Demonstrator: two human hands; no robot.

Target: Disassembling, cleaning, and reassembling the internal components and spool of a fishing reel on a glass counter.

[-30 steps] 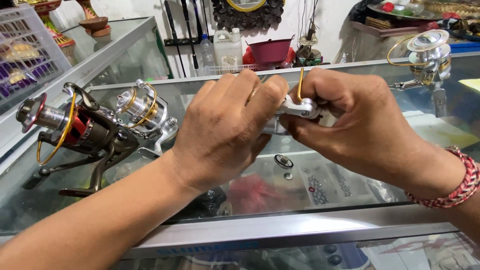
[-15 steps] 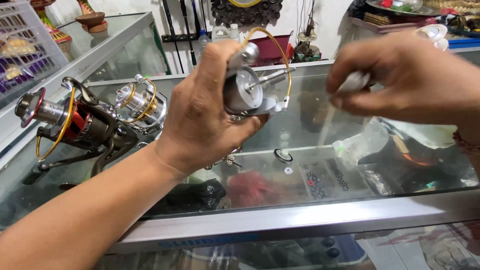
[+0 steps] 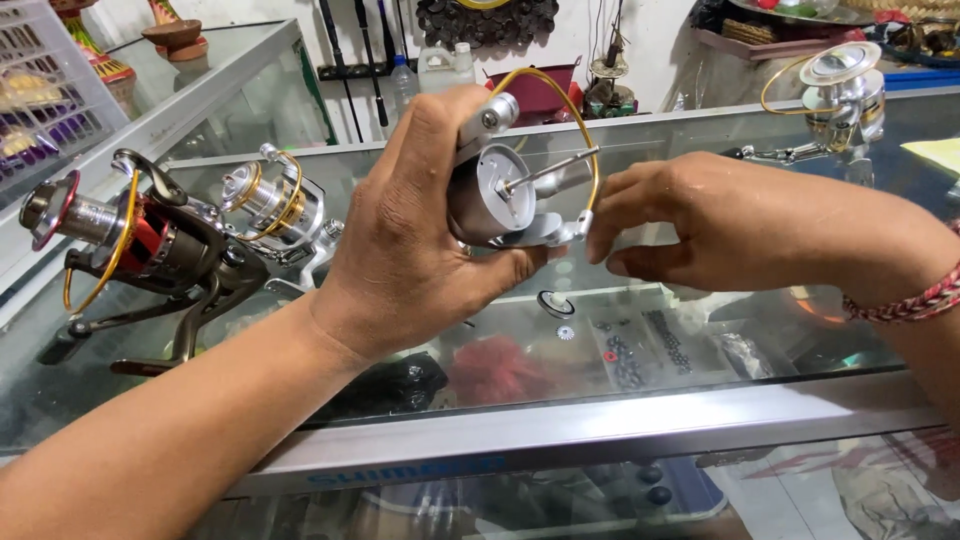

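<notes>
My left hand point(image 3: 415, 235) grips a silver fishing reel body point(image 3: 495, 195) with a gold bail wire and a bare centre shaft, lifted above the glass counter point(image 3: 700, 395). The rotor face points right, toward my right hand point(image 3: 720, 225). That hand's fingertips touch the bail arm at the reel's lower right. A small black washer point(image 3: 554, 303) and a tiny gear lie on the glass just beneath.
A dark red-and-gold spinning reel point(image 3: 130, 240) and a silver-gold reel point(image 3: 275, 200) stand on the counter at left. Another silver reel point(image 3: 840, 85) sits at the far right. A white basket point(image 3: 45, 90) is at the far left. Small parts show under the glass.
My left hand has lifted the reel and turned its rotor face to the right. My right hand came away, then returned to the bail arm.
</notes>
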